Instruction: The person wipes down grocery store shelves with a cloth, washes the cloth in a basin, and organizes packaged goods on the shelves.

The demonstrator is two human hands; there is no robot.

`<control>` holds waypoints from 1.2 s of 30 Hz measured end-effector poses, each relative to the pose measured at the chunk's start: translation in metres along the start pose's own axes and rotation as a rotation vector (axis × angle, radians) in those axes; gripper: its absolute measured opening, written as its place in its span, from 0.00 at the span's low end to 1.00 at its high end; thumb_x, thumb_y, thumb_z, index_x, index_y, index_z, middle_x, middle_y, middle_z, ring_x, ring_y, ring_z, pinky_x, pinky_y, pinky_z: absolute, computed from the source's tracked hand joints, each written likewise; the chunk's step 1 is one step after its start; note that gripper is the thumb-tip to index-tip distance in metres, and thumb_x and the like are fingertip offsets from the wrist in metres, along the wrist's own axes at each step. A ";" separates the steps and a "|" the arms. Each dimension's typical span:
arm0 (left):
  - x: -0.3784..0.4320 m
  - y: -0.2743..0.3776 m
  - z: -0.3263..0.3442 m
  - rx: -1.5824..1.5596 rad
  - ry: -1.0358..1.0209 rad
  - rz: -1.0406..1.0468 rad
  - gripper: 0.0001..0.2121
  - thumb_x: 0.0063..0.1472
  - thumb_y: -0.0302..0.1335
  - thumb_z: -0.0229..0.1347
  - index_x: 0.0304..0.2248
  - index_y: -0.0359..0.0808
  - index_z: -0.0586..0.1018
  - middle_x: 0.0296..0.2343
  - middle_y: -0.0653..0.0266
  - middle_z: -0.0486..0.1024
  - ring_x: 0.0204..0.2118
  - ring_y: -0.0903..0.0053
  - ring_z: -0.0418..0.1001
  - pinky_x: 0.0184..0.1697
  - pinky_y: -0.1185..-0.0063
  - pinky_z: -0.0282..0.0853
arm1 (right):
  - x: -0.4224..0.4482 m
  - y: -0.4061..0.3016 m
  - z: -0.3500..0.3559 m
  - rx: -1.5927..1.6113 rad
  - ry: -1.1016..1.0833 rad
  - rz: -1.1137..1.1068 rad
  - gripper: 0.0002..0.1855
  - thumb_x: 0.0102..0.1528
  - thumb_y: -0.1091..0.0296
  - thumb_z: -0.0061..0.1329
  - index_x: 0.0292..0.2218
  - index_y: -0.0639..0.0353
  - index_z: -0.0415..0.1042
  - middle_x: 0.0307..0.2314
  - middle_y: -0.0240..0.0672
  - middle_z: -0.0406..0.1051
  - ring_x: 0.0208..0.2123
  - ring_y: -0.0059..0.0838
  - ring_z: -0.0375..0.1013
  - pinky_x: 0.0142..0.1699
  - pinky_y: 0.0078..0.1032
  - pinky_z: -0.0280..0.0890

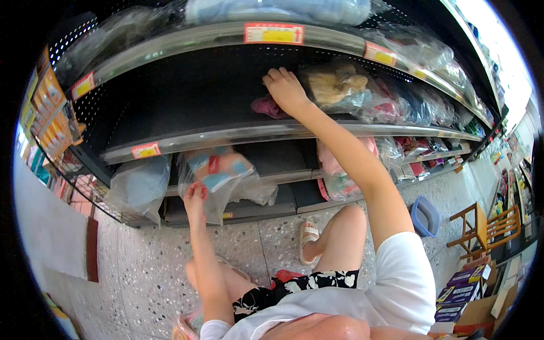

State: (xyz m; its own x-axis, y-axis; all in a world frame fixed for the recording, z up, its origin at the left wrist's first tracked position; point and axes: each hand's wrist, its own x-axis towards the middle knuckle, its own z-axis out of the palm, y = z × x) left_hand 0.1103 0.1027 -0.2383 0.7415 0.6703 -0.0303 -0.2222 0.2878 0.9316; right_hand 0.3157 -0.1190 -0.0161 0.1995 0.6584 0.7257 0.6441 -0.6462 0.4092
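My left hand [195,194] pinches the edge of a clear plastic bag [219,170] holding a blue and peach patterned fabric item with a red label. This bag is somewhat blurred and hangs in front of the lower shelf. On the black middle shelf [191,97], my right hand [287,90] reaches over a dark pink fabric item [267,106]. Its palm side is hidden, so whether the fingers grip that item cannot be told. Just right of this hand lies a bagged tan plush-looking item [333,87].
More bagged goods [391,104] fill the shelf's right side. A bagged pale blue item [146,182] hangs at lower left, beside a wire rack [93,195]. A blue plastic bin [425,216] and a wooden chair [480,229] stand on the speckled floor [144,263] at right.
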 end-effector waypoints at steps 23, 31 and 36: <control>0.012 -0.031 0.033 0.201 -0.101 0.015 0.07 0.54 0.23 0.46 0.33 0.30 0.70 0.25 0.67 0.68 0.26 0.85 0.66 0.30 0.87 0.62 | -0.083 0.149 0.009 0.673 -0.299 0.275 0.14 0.50 0.68 0.39 0.40 0.56 0.64 0.40 0.40 0.64 0.40 0.36 0.64 0.43 0.24 0.59; -0.006 -0.026 0.029 0.136 -0.118 -0.031 0.09 0.55 0.26 0.46 0.35 0.31 0.69 0.27 0.67 0.69 0.30 0.83 0.67 0.33 0.87 0.62 | -0.084 0.127 -0.008 0.887 -0.746 -0.171 0.22 0.49 0.74 0.38 0.48 0.61 0.57 0.46 0.39 0.56 0.49 0.32 0.53 0.53 0.22 0.47; -0.015 -0.021 0.031 0.210 -0.150 -0.025 0.09 0.55 0.25 0.45 0.35 0.31 0.69 0.27 0.66 0.69 0.30 0.83 0.67 0.34 0.86 0.62 | -0.074 0.127 0.022 0.970 -0.774 0.049 0.19 0.49 0.79 0.32 0.44 0.63 0.60 0.43 0.40 0.59 0.42 0.34 0.60 0.46 0.25 0.55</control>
State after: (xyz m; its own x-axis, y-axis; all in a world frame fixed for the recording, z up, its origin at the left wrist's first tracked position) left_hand 0.1232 0.0653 -0.2467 0.8342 0.5513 -0.0146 -0.0781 0.1443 0.9864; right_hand 0.3987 -0.2409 -0.0299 0.4098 0.9089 0.0771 0.8378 -0.3417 -0.4258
